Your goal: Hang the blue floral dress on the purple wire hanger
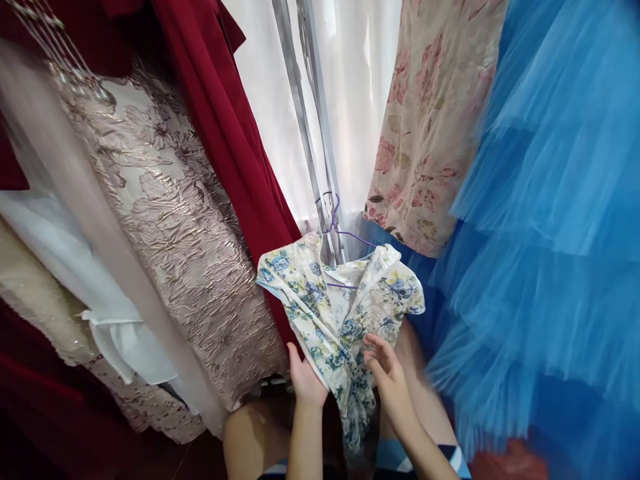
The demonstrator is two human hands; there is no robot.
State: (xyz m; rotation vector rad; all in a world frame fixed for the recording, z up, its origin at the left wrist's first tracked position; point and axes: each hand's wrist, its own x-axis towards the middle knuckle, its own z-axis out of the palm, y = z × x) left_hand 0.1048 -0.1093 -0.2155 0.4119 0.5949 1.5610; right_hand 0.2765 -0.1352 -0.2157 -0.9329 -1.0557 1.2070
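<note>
A short-sleeved white garment with blue and yellow flowers (350, 330) hangs from a thin purple hanger (334, 217) in front of me. Its neckline is an open V, and its lower part narrows into loose folds. My left hand (307, 381) is at the garment's left edge, thumb stretched upward and apart; its other fingers go behind the cloth and are hidden. At the front right of the garment is my right hand (390, 373), its fingers bent loosely and apart, with the fingertips at the cloth. No cloth shows pinched between them.
Dark red cloth (225, 133) and a pinkish embossed dress (175, 213) hang at left. A pink-flowered dress (433, 133) and a blue tiered tulle dress (545, 200) hang at right. Metal poles (310, 120) stand before a white curtain (360, 87). My legs (255, 437) are below.
</note>
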